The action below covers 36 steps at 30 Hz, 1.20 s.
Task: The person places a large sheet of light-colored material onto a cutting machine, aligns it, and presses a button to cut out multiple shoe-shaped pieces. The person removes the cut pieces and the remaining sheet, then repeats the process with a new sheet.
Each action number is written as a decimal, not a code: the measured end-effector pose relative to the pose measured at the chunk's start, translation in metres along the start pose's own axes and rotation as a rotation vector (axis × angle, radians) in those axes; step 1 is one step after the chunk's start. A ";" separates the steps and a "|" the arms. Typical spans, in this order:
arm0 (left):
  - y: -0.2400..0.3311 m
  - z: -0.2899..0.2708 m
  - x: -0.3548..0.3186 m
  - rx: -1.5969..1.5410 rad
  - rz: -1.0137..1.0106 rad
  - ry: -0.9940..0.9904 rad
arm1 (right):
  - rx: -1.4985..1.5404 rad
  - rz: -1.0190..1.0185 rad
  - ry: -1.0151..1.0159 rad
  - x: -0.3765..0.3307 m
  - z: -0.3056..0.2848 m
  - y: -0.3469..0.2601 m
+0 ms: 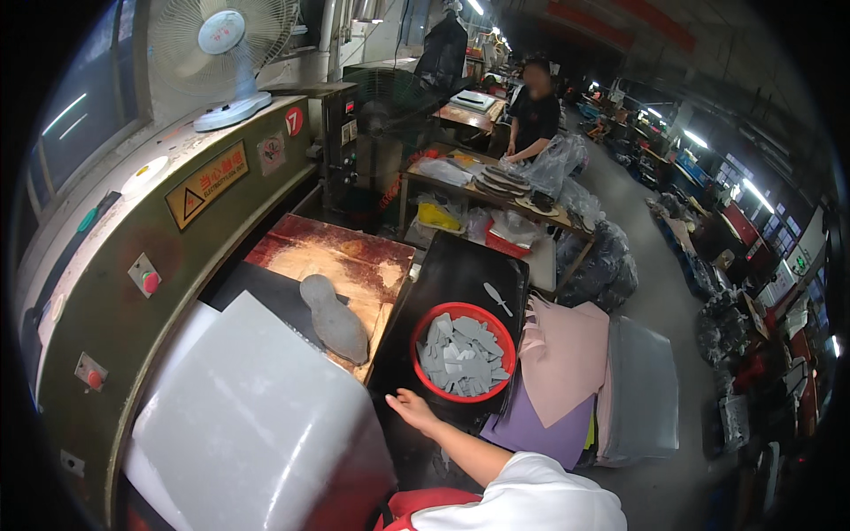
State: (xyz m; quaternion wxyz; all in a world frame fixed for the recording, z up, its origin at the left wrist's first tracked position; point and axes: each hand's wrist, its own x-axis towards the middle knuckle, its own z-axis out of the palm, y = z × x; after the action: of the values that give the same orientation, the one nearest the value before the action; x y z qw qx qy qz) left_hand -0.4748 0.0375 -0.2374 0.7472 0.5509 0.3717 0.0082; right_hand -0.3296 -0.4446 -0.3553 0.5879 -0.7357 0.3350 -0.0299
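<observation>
My right hand (pixel 409 410) reaches in from the lower right, its fingers stretched out with nothing in them. It hovers over the black table (pixel 398 358), between the big grey sheet and the red basin. The smooth grey sheet (pixel 257 398) curves up toward me and fills the lower left. My left hand does not show. Beyond the sheet lies a grey sole-shaped piece (pixel 335 319), partly over a dark sheet (pixel 261 296) on the worn wooden board (pixel 367 252). Small cut grey pieces (pixel 462 354) fill the red basin (pixel 421 367).
A green machine beam (pixel 115 274) with red buttons runs along the left, with a fan (pixel 221 53) on top. Pink sheets (pixel 567 354) and purple sheets (pixel 549 429) lie right of the basin. Farther back, a co-worker (pixel 534 111) stands at a cluttered table (pixel 443 173).
</observation>
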 end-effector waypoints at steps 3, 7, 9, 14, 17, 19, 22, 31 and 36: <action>0.001 -0.031 0.015 -0.005 -0.017 0.020 | 0.285 0.071 -0.359 0.002 0.026 0.013; 0.007 -0.054 0.029 -0.084 -0.031 -0.003 | 0.104 -0.028 -0.373 -0.007 0.039 0.017; 0.006 -0.053 0.025 0.024 0.044 -0.003 | 0.058 -0.063 -0.149 -0.010 0.037 0.014; -0.016 -0.038 -0.008 0.156 0.024 -0.038 | 0.364 0.190 -0.232 0.012 0.030 -0.008; -0.028 -0.040 -0.021 0.137 0.018 -0.024 | 0.201 0.072 -0.092 0.012 0.025 -0.024; -0.031 -0.043 -0.029 0.129 0.022 -0.010 | -0.099 -0.197 0.106 -0.002 0.020 -0.039; -0.021 -0.048 -0.028 0.080 0.035 0.050 | -0.286 -0.439 0.264 -0.027 0.023 -0.081; 0.109 -0.061 0.186 -0.324 0.287 0.072 | -0.386 -0.991 0.083 0.024 0.211 -0.268; 0.074 -0.003 0.184 1.088 1.034 0.289 | -0.364 -1.181 0.026 0.031 0.162 -0.228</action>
State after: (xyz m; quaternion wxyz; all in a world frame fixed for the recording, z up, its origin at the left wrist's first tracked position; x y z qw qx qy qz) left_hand -0.3145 0.1469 -0.2766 0.2153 0.9387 0.1122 0.2447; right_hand -0.1302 -0.3049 -0.2137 0.3330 -0.8850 -0.1217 -0.3017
